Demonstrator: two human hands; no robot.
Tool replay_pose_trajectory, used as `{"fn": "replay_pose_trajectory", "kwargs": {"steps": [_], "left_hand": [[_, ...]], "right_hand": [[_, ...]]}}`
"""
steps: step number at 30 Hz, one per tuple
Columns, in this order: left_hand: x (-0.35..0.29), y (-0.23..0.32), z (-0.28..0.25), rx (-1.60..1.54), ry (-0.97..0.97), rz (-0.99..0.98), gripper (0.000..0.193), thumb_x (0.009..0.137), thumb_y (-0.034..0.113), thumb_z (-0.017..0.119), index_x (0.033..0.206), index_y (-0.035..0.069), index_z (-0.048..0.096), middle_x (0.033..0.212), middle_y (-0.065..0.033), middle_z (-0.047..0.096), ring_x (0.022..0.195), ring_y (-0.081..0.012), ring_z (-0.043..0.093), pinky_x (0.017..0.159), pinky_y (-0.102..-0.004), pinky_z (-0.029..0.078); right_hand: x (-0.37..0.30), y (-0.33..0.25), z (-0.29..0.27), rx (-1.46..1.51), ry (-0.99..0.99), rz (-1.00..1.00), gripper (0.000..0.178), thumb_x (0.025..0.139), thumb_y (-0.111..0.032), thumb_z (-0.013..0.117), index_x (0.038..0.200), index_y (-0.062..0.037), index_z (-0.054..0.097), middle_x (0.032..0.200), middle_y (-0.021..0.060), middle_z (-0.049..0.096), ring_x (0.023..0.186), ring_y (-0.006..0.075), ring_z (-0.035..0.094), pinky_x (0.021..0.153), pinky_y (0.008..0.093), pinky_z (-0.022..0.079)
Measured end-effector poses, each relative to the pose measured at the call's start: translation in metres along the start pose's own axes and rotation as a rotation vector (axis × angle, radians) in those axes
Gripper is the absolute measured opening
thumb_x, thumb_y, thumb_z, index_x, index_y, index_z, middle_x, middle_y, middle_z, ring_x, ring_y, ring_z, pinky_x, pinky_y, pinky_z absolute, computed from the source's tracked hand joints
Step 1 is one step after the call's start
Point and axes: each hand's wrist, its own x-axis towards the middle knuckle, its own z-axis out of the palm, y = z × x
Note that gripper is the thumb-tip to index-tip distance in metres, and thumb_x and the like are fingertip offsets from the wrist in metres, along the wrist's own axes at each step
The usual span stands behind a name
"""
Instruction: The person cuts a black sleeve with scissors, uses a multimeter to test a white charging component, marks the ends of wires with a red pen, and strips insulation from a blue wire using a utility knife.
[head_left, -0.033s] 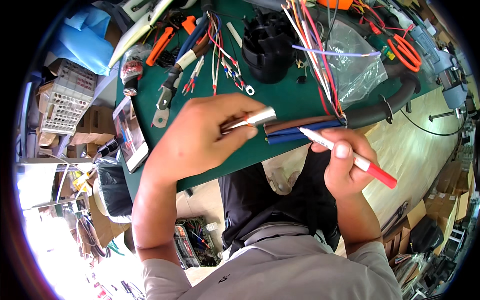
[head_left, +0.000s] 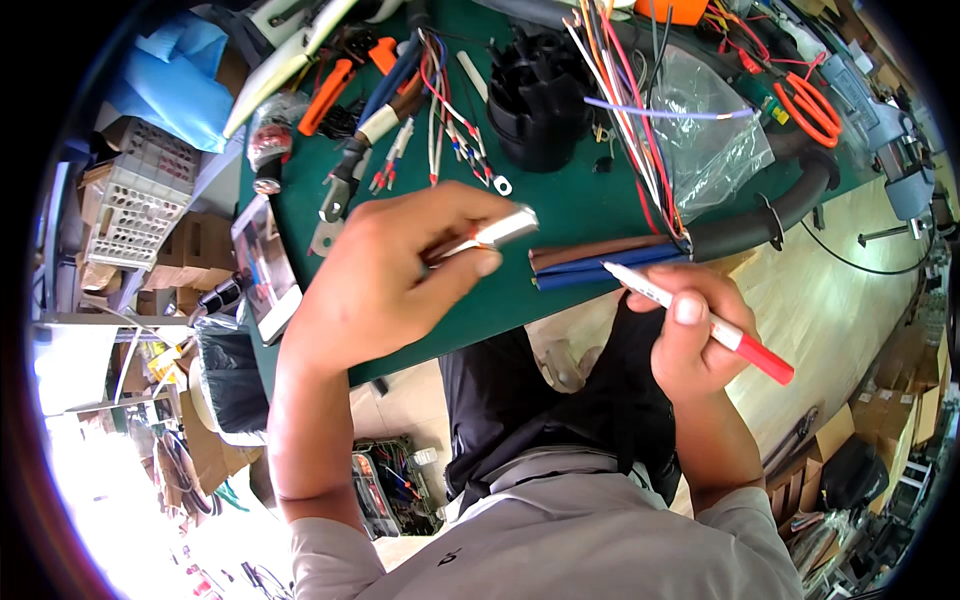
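Observation:
My left hand (head_left: 385, 265) is closed round a shiny silver metal tube (head_left: 508, 227), perhaps the barrel of a cable lug; its far end sticks out past my fingertips and the rest is hidden in the palm. Between thumb and fingers, my right hand (head_left: 695, 325) pinches a white marker pen (head_left: 650, 290) with a red rear end, its tip pointing up and left. Just beyond that tip lie the cut brown and blue wires (head_left: 590, 270) of a thick black-sheathed cable (head_left: 735, 232). The tube and the pen tip are apart.
Behind the hands on the green mat (head_left: 420, 345) stand a black round housing (head_left: 540, 95) and thin wires with crimped ends (head_left: 440, 130). A phone-like screen (head_left: 265, 265) lies at left. Red-handled scissors (head_left: 808, 108) and a clear plastic bag (head_left: 715, 140) are at right.
My left hand has shifted a little to the left with the metal tube, widening its distance from the pen. My right hand has barely moved.

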Motion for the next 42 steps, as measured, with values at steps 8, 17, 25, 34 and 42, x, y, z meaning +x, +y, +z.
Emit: {"fn": "replay_pose_trajectory", "kwargs": {"steps": [8,17,25,34,42], "left_hand": [[-0.035,-0.003,-0.016,0.377,0.308,-0.039,0.023,0.092,0.0,0.064,0.115,-0.002,0.062,0.094,-0.0119,0.067,0.077,-0.0181,0.064,0.07,-0.03,0.05],[-0.025,-0.026,-0.004,0.715,0.333,0.037,0.028,0.085,0.002,0.069,0.113,0.005,0.067,0.101,-0.0154,0.057,0.103,-0.0353,0.058,0.089,-0.044,0.048],[-0.016,-0.017,0.011,0.778,0.364,0.107,0.03,0.081,0.008,0.075,0.112,0.008,0.071,0.103,-0.0128,0.057,0.101,-0.0327,0.055,0.089,-0.0418,0.048],[-0.017,-0.016,0.03,0.783,0.51,0.119,0.017,0.08,0.009,0.077,0.097,0.009,0.074,0.099,-0.0077,0.062,0.098,-0.0321,0.057,0.088,-0.0412,0.046],[-0.05,0.033,0.072,0.108,0.273,0.137,0.014,0.086,0.001,0.075,0.099,0.001,0.071,0.092,-0.0091,0.071,0.082,-0.0207,0.067,0.073,-0.0309,0.054]], "right_hand": [[-0.008,-0.008,-0.003,0.044,-0.014,-0.055,0.022,0.099,-0.015,0.06,0.1,0.0066,0.066,0.08,0.0143,0.07,0.067,0.0175,0.069,0.06,0.028,0.055],[-0.02,-0.023,-0.016,0.012,0.007,-0.103,0.021,0.099,-0.012,0.059,0.101,0.008,0.065,0.08,0.0164,0.069,0.067,0.0195,0.07,0.059,0.0293,0.057],[-0.026,-0.025,-0.026,0.009,0.024,-0.092,0.02,0.099,-0.012,0.059,0.102,0.0074,0.064,0.079,0.0162,0.069,0.067,0.0204,0.071,0.06,0.0305,0.057],[-0.028,-0.027,-0.032,0.102,-0.021,-0.008,0.02,0.099,-0.011,0.059,0.104,0.0075,0.064,0.085,0.0159,0.069,0.074,0.02,0.071,0.066,0.0308,0.058],[-0.02,-0.035,-0.016,0.475,-0.118,0.21,0.02,0.101,-0.013,0.057,0.103,0.0058,0.065,0.09,0.0134,0.068,0.076,0.0184,0.071,0.071,0.0293,0.059]]}}
